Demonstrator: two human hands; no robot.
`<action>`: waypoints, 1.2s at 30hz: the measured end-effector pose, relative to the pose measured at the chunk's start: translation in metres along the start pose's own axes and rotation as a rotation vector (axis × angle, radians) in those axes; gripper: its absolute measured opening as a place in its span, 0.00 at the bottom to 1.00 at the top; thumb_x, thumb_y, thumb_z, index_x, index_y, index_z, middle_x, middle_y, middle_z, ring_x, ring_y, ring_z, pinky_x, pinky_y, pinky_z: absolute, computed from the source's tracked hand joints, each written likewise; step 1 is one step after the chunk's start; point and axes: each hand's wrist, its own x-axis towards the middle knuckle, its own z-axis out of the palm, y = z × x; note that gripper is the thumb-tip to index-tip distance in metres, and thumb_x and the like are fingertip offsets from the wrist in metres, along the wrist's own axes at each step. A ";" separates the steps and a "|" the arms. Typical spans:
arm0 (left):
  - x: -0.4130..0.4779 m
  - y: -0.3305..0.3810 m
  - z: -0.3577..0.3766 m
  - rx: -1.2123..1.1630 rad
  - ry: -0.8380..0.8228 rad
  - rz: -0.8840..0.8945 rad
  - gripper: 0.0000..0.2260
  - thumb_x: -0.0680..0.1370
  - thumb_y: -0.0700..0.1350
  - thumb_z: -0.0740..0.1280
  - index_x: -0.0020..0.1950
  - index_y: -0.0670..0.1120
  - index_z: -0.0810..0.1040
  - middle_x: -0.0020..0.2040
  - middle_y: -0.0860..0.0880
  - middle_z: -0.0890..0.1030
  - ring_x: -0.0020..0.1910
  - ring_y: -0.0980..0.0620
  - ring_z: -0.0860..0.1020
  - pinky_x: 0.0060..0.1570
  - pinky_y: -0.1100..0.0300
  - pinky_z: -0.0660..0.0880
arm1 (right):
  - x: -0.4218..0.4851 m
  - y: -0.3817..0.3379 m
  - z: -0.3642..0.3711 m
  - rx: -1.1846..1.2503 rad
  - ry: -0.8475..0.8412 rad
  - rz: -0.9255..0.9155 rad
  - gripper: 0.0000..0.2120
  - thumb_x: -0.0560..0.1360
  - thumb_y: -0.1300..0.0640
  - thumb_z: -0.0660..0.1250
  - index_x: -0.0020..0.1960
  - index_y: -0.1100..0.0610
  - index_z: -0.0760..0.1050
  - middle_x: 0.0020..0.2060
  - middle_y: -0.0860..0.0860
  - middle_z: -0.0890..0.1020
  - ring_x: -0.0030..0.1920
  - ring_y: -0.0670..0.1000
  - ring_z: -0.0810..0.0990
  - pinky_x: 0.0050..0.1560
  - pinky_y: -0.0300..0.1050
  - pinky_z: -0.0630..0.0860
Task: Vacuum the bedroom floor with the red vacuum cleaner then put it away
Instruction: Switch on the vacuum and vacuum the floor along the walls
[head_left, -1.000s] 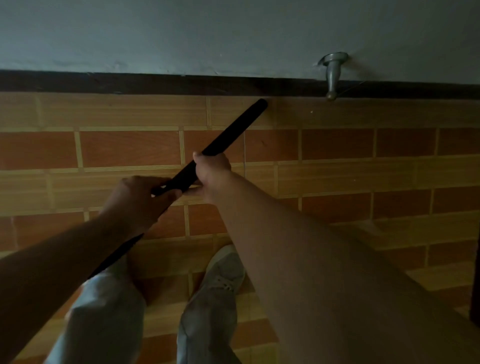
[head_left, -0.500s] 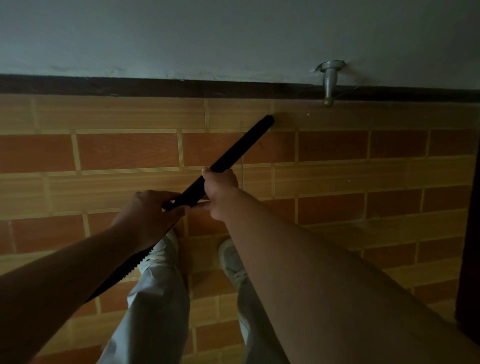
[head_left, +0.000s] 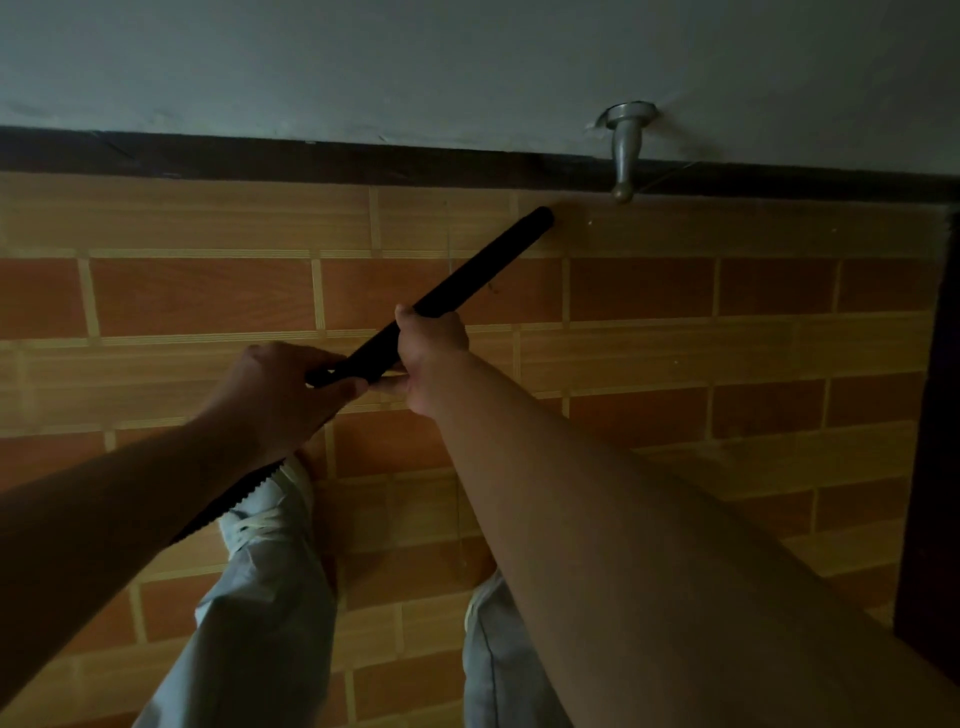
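The black vacuum tube (head_left: 467, 280) slants from centre toward one o'clock, its tip low over the tiled floor (head_left: 675, 312), near the dark baseboard (head_left: 311, 161) and just short of the metal door stop (head_left: 626, 150). The right hand (head_left: 431, 353) has its grip clenched round the tube's middle. The left hand (head_left: 275, 395), at nine o'clock of it, grips the lower end. The ribbed hose (head_left: 228, 499) trails toward seven o'clock, past a white shoe (head_left: 265, 509).
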 end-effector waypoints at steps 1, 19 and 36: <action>-0.002 0.001 0.004 0.000 -0.001 -0.003 0.11 0.78 0.55 0.71 0.60 0.58 0.83 0.33 0.51 0.85 0.31 0.43 0.84 0.31 0.47 0.81 | 0.001 0.003 -0.003 0.002 -0.001 0.002 0.19 0.85 0.52 0.64 0.74 0.51 0.65 0.64 0.58 0.77 0.58 0.62 0.82 0.43 0.65 0.85; 0.003 0.068 0.060 0.022 -0.018 -0.021 0.14 0.78 0.54 0.70 0.64 0.57 0.81 0.34 0.50 0.85 0.31 0.43 0.84 0.33 0.40 0.82 | 0.016 -0.016 -0.083 -0.024 0.027 -0.035 0.21 0.84 0.52 0.64 0.75 0.51 0.63 0.64 0.58 0.76 0.59 0.63 0.81 0.44 0.67 0.85; 0.004 0.098 0.076 0.065 0.033 -0.041 0.15 0.79 0.52 0.70 0.65 0.55 0.80 0.34 0.50 0.85 0.31 0.46 0.84 0.33 0.47 0.82 | 0.023 -0.027 -0.107 0.000 -0.044 -0.052 0.22 0.84 0.52 0.64 0.75 0.52 0.62 0.65 0.58 0.77 0.59 0.64 0.82 0.43 0.66 0.85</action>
